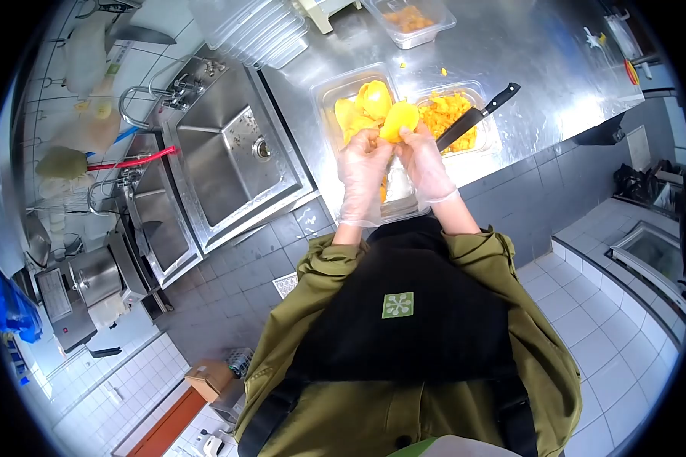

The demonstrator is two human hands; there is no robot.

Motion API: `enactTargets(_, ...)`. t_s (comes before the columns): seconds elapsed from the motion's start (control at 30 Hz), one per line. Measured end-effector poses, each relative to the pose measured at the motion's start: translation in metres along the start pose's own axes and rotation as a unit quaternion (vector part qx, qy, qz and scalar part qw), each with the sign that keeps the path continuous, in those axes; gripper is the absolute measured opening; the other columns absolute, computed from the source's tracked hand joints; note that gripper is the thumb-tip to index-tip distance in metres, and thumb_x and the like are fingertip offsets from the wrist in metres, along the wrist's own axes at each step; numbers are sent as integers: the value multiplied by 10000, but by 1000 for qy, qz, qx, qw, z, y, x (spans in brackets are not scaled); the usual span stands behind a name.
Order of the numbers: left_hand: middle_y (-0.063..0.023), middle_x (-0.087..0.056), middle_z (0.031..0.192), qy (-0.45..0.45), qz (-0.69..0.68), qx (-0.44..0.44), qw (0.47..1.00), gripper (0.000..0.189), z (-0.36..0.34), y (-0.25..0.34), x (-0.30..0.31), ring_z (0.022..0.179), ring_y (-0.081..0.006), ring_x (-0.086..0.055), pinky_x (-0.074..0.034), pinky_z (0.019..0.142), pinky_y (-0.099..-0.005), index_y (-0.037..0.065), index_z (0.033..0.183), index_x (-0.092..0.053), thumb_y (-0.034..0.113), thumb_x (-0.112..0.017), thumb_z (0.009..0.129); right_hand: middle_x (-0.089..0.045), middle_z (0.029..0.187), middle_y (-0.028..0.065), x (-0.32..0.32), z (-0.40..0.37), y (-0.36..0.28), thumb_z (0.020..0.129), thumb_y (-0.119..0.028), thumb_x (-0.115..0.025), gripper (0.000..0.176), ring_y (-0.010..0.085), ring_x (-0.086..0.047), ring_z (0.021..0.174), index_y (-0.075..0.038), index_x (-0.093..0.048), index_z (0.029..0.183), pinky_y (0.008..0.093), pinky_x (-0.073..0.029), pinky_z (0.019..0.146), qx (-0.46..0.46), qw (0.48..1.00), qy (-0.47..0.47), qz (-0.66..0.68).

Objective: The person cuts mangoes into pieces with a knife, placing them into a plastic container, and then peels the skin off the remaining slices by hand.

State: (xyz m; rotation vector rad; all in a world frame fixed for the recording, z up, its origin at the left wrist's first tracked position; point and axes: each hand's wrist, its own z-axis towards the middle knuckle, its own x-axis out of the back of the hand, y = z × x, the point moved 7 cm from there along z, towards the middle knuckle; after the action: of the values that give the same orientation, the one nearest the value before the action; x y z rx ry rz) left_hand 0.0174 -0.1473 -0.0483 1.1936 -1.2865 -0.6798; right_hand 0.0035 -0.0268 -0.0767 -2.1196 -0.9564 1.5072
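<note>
Both my hands wear clear plastic gloves and hold one yellow mango piece [401,118] above a clear tub [325,97]. My left hand [362,164] pinches its lower left edge. At the lower right, my right hand [425,158] has its fingers closed on it. More large mango pieces [373,97] lie in the far part of this tub. Beside it, to the right, a second tub holds diced mango [451,108]. Across that tub rests a black-handled knife [476,116], its blade tip close to my right hand.
Left of the steel counter [526,53] are two sinks [225,164] with faucets [135,107]. Stacked clear containers [255,34] stand at the far left of the counter. A tub of orange pieces [409,19] sits at the back. Small yellow scraps [443,71] dot the metal.
</note>
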Motion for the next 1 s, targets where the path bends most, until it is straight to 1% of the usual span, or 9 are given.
enactTargets(0.2, -24, -645, 754, -24, -47, 21, 998, 109, -1, -3, -1, 674, -65, -592, -466, 626, -211, 0, 870, -623, 34, -594, 770, -481, 1203, 119, -8, -3, 5, 891, -36, -391, 391, 230, -492, 1084, -5, -360, 1279, 336, -422, 896, -30, 991, -68, 114)
enactTargets(0.27, -42, -661, 770, -33, -80, 26, 996, 108, 1, -13, -3, 663, -80, -610, -472, 615, -218, 11, 860, -630, 54, -598, 767, -466, 1228, 123, 3, 6, 17, 875, -67, -442, 419, 222, -454, 1138, -10, -352, 1280, 344, -397, 941, -18, 995, -98, 5)
enactTargets(0.3, -51, -656, 759, -7, 20, -30, 999, 97, -2, 1, 3, 649, -104, -616, -478, 603, -231, 23, 838, -631, 59, -602, 753, -458, 1241, 125, -1, 7, 16, 867, -83, -467, 436, 218, -435, 1165, -13, -348, 1280, 348, -385, 964, -11, 992, -113, -49)
enactTargets(0.4, -73, -632, 719, 42, 258, -203, 944, 67, -10, 49, 9, 612, -179, -621, -492, 569, -277, 56, 771, -628, 74, -613, 709, -495, 1167, 114, -17, 3, 18, 864, -106, -480, 413, 211, -485, 1087, -40, -371, 1257, 338, -413, 925, -117, 961, -112, 224)
enactTargets(0.5, -61, -564, 628, -16, 371, -354, 858, 50, -19, 69, 4, 569, -259, -586, -492, 543, -351, 87, 688, -598, 76, -622, 645, -523, 1066, 103, -43, -17, -9, 861, -78, -470, 355, 199, -524, 991, -51, -414, 1210, 319, -440, 878, -167, 970, -43, 173)
enactTargets(0.6, -67, -581, 653, -97, 394, -387, 828, 51, -31, 77, -3, 580, -263, -595, -492, 547, -340, 91, 715, -613, 90, -624, 665, -531, 984, 94, -19, -3, 7, 854, -38, -451, 312, 191, -540, 929, -41, -449, 1166, 307, -456, 844, -96, 995, -9, -40)
enactTargets(0.8, -101, -621, 726, -46, 271, -282, 919, 113, -29, 68, 7, 611, -280, -613, -492, 562, -322, 108, 807, -655, 128, -636, 697, -564, 1030, 141, -19, -1, 4, 826, 24, -406, 340, 204, -532, 1001, -30, -451, 1159, 309, -434, 906, -50, 997, -48, -23)
enactTargets(0.9, -103, -620, 700, 19, 249, -208, 946, 118, -31, 59, 12, 589, -246, -619, -491, 572, -302, 102, 818, -660, 146, -641, 709, -545, 1044, 129, -17, -1, 1, 801, 69, -385, 369, 211, -534, 1031, -28, -436, 1153, 308, -432, 918, -23, 998, -64, -4)
enactTargets(1.0, -71, -619, 642, 8, 183, -149, 972, 117, -29, 52, 16, 555, -168, -608, -487, 572, -271, 66, 853, -653, 137, -615, 769, -540, 1072, 141, -17, -2, -2, 804, 68, -379, 368, 226, -530, 1063, -25, -425, 1157, 323, -430, 930, -8, 996, -81, 23)
